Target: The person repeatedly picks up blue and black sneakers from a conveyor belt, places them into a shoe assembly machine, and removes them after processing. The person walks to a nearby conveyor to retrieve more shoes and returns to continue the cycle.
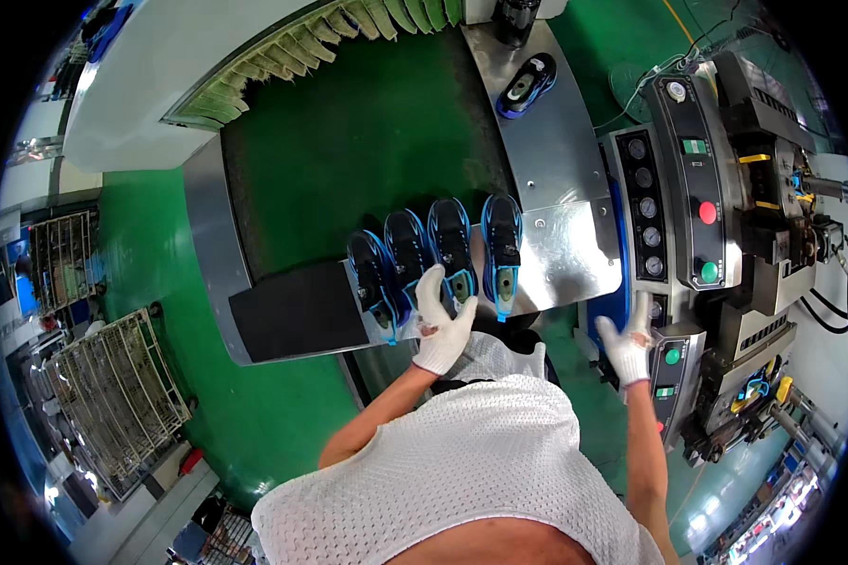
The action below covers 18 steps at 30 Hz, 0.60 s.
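Observation:
Several black shoes with bright blue edging stand in a row, heels toward me, at the near end of a conveyor. My left hand point(445, 325), in a white knitted glove, is at the heel of the third shoe from the left point(450, 235), fingers and thumb apart. Whether it touches that shoe I cannot tell. To its left are the second shoe point(406, 247) and the leftmost shoe point(371, 268); the rightmost shoe point(503, 235) stands slightly apart. My right hand point(628, 347), also gloved, is held with thumb and fingers spread beside a machine's control panel point(674, 363), holding nothing.
The green conveyor belt point(358, 132) runs from under a fringed curtain point(320, 38) between metal side plates point(556, 169). Another shoe point(527, 87) lies on the right plate. At right stands a press machine point(702, 188) with gauges and buttons. Wire rack carts point(113, 386) are at left.

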Tool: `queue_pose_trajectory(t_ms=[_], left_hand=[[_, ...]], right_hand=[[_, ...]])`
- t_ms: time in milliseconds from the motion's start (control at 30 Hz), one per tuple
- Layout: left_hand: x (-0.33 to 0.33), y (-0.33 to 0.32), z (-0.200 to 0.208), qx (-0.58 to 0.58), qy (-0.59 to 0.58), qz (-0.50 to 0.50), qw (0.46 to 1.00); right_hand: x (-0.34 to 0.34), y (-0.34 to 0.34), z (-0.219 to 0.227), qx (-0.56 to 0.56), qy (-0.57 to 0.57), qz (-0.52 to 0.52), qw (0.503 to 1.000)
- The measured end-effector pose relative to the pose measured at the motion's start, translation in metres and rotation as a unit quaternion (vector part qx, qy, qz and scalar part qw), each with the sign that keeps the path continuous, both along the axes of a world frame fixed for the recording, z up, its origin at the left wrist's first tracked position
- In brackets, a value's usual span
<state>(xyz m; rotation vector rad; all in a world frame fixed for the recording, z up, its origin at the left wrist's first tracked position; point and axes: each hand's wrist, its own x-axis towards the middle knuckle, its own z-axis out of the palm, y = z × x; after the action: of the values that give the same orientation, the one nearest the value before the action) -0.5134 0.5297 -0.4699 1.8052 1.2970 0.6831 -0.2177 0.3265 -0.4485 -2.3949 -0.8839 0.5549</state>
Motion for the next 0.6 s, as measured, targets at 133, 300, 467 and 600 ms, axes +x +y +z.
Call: queue_pose_trajectory(t_ms=[133,300,467,600], left_hand=[[0.020,0.008,-0.097,-0.073,0.068,0.080,0.992],[0.036,0.060,-0.089,-0.117,0.136,0.069,0.981],[0.058,0.120,-0.045,-0.217,0.230,-0.073,0.946],[0.104,0.067,-0.011,-0.187,0.308,-0.309,0.880]], right_hand=[[-0.102,0.107,-0.085,-0.057,0.028,0.148,0.987],[-0.139,0.172,-0.142,-0.112,-0.026,0.069,0.991],[-0.095,0.146,-0.053,0.045,0.434,-0.258,0.862],[-0.108,0.044,-0.008,0.207,0.403,-0.389,0.802]])
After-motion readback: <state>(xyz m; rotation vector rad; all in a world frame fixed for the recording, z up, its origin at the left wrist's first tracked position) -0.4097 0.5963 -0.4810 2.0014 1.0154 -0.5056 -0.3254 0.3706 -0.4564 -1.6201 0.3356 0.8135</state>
